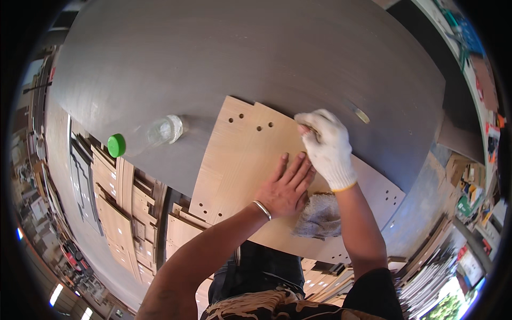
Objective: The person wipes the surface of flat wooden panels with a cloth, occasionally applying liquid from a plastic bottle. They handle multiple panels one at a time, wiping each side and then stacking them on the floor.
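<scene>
A light wooden panel [234, 160] with drilled holes near its corners lies on the dark grey tabletop [224, 53]. My bare left hand [288, 184], with a metal bangle at the wrist, rests flat on the panel, fingers stretched out. Just beyond it, my right hand [329, 143] wears a white knit glove and is closed at the panel's far edge, its thumb and fingers drawn together. Whatever those fingers grip is hidden. A folded grey-brown cloth [320, 216] sits on the panel between my forearms, beside my left hand.
A clear bottle [160, 133] with a green cap lies on its side left of the panel. A small pale strip-like object [361, 114] is on the tabletop to the right. Stacked wooden boards [120, 213] stand below the table's left edge.
</scene>
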